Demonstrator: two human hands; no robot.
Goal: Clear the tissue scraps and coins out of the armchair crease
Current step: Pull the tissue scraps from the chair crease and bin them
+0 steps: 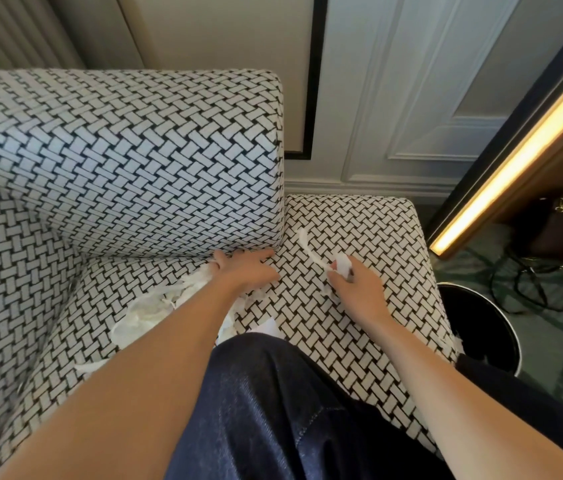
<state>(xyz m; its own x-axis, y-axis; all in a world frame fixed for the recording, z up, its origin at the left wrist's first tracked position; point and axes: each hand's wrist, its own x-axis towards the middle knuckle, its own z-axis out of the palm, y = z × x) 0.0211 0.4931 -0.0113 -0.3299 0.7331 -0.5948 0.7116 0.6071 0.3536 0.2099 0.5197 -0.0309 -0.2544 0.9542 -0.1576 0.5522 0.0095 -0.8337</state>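
Left hand [247,270]: flat at the crease [155,258].
Right hand [356,289]: I pinch a scrap [342,264].
Remaining: tissue pile [155,306]; I see no coins.

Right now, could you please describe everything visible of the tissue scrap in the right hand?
The tissue scrap is white, thin, crumpled paper. The right hand pinches it in its fingers over the woven-pattern seat cushion. A long torn strip trails from it, lying on the cushion toward the backrest crease.
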